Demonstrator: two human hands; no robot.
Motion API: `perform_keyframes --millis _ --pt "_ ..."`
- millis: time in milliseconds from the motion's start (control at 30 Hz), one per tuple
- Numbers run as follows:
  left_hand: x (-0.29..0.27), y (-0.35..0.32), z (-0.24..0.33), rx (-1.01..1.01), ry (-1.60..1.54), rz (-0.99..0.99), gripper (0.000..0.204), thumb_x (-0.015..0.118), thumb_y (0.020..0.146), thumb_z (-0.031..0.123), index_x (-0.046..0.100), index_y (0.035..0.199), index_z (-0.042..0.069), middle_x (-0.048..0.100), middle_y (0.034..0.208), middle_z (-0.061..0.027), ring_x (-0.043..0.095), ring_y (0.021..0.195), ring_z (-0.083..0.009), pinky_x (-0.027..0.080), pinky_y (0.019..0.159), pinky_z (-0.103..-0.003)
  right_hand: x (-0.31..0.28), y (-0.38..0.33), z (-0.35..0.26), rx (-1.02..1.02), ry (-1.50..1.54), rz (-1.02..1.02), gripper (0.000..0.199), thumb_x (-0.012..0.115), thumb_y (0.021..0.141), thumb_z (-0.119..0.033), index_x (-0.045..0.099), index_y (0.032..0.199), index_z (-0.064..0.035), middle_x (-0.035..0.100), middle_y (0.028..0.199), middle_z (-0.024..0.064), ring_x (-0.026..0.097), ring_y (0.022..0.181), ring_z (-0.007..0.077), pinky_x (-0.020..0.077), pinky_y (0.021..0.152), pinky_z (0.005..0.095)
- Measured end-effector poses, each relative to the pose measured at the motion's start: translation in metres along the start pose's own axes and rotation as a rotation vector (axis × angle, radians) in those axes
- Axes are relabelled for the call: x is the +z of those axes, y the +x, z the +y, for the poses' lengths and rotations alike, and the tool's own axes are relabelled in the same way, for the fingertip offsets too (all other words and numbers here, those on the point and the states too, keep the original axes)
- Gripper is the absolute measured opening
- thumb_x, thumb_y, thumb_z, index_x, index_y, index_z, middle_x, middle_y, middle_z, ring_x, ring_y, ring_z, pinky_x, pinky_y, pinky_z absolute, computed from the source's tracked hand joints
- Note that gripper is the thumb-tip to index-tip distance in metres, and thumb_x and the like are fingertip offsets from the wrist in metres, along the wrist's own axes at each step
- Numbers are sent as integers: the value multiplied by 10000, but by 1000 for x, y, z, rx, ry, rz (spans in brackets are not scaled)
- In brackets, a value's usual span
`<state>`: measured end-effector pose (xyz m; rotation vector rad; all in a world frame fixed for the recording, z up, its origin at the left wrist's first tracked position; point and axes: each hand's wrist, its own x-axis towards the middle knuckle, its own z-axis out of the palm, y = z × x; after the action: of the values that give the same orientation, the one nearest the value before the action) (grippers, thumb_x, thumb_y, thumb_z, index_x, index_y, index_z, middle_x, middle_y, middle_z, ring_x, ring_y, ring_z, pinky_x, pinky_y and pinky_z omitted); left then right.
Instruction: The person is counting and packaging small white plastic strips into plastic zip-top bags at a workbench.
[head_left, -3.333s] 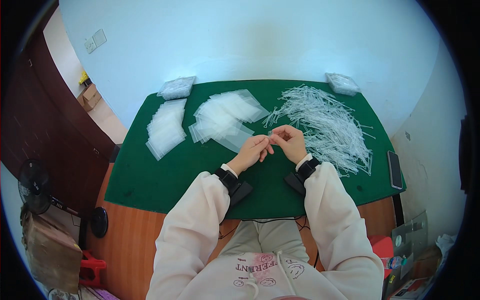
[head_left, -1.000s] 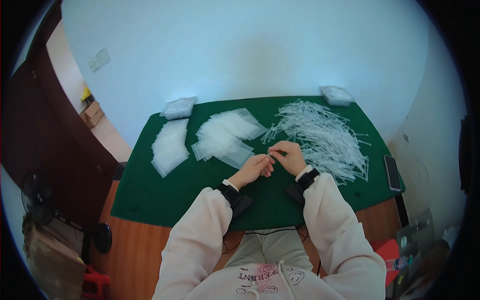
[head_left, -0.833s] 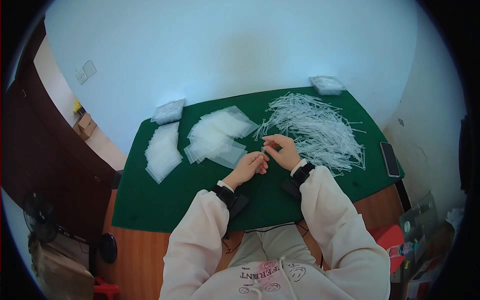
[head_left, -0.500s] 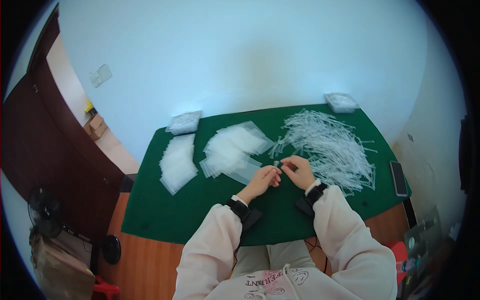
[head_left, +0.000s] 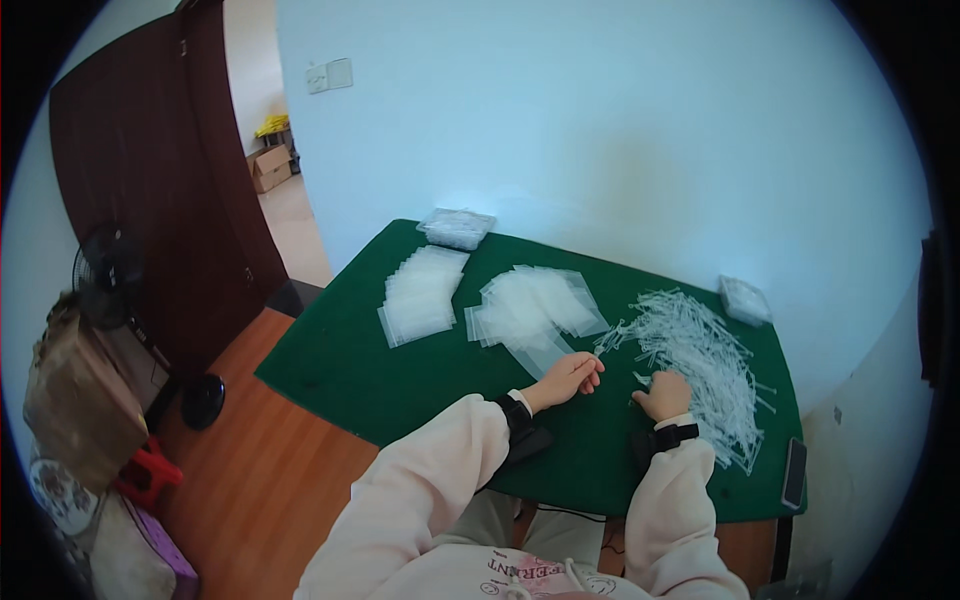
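Left hand: the left hand (head_left: 568, 378) rests low over the green bench (head_left: 400, 385), just below the fanned pile of clear bags (head_left: 533, 308).
Left grip: the fingers are pressed together on a thin white stick (head_left: 597, 352); the stick pokes up and to the right from the fingertips.
Right hand: the right hand (head_left: 665, 394) sits at the near edge of the big heap of white sticks (head_left: 700, 350) and touches them.
Right grip: the fingers are curled down into the sticks; I cannot tell if they pinch one.
Hands together: the two hands are near each other but apart, with bare green cloth between them.
White sticks: the heap is spread loose over the right side of the bench, and many sticks point different ways.
Clear bags: one pile is fanned out in the middle of the bench; a second pile of clear bags (head_left: 422, 294) lies to its left, more neatly stacked.
Small packs: one clear pack (head_left: 457, 227) sits at the far left corner of the bench, and another clear pack (head_left: 744, 298) sits at the far right, behind the sticks.
Wrists: each wrist wears a black band, and the sleeves are pale pink.
Phone: a dark phone (head_left: 794, 473) lies flat at the right edge of the bench.
Around the bench: a black fan (head_left: 110, 276) stands on the wooden floor (head_left: 265, 480) to the left, near a dark brown door (head_left: 150, 150).
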<state>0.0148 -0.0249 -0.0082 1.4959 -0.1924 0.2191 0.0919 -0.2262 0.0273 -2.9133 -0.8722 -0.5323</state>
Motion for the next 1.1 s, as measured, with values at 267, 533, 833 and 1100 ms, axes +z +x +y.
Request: perform_keyframes --millis 267,533,833,1100 --pt "-1 0 3 -48 -9 50 238 372 944 217 521 927 31 548 724 -21 520 595 -85 432 554 -206 36 21 16 11 127 -22 85 660 636 -175 650 681 -104 609 707 107 593 715 303 476 647 407" --pt "-6 -1 3 36 -21 130 252 371 948 230 522 929 29 540 711 -16 508 583 -83 422 539 -206 15 13 3 -106 160 135 49 599 665 -123 646 652 -123 599 685 101 588 675 287 460 594 399" --pt "-17 -4 -3 144 4 348 249 386 944 215 545 946 23 542 722 -19 502 601 -74 425 554 -205 -8 5 -24 -139 562 319 39 595 699 -124 588 705 -85 586 723 82 578 681 280 452 583 363" --pt "-22 -6 -10 113 125 410 257 387 947 213 553 955 16 542 715 -18 492 597 -70 425 564 -204 16 10 -26 -175 907 221 65 588 729 -121 577 742 -59 585 696 92 572 646 252 448 575 340"
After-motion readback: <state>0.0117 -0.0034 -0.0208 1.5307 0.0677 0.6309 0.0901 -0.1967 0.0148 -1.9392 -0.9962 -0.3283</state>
